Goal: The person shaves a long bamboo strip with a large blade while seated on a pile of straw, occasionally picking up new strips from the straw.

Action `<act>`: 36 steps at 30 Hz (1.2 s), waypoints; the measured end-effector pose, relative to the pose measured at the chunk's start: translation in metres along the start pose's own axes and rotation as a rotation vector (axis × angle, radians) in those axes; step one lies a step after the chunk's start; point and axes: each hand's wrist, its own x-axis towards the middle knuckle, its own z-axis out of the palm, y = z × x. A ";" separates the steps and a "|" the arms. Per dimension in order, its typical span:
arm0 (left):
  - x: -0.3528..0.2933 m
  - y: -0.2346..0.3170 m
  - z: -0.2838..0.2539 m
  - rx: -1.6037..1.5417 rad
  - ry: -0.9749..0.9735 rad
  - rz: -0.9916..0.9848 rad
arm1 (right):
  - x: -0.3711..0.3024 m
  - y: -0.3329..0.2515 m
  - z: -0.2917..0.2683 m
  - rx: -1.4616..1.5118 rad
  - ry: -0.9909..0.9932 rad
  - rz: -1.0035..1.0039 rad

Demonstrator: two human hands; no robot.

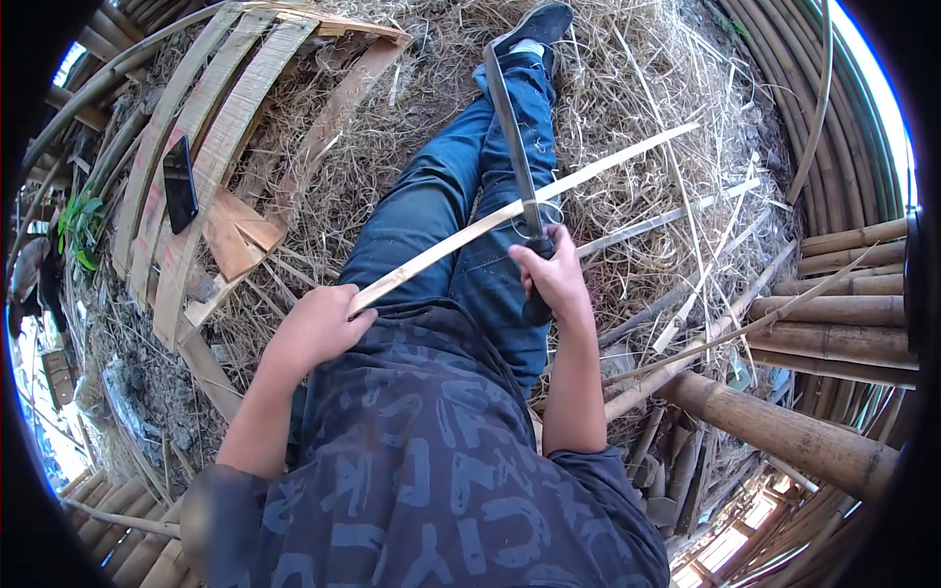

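Sitting on ground covered with dry straw, one person in blue jeans and a dark printed shirt works with two bare hands, both legs stretched out ahead. The left hand is closed on the near end of one pale bamboo strip, its fingers curled under and its thumb lying along the side. That strip slants over the thighs, up and away to the right, its far end hanging above the straw.

The right hand is wrapped around the black handle of one long knife, with no gap left in the grip. The single blade points away from the body and crosses the strip just beyond the handle; how deeply it bites, if at all, cannot be told. One thin pale curl shows beside that crossing.

Right of the legs lies a second, greyer strip, apart from the held one, among several thinner slivers. One thick bamboo pole juts in from the right, below a stack of at least four shorter poles. To the left stands one curved frame with at least three broad wooden slats, and one black phone rests on them. One leafy green plant grows farther left.
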 end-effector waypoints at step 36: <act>0.004 0.033 0.004 0.236 0.067 -0.022 | -0.015 -0.009 -0.011 0.155 -0.150 0.182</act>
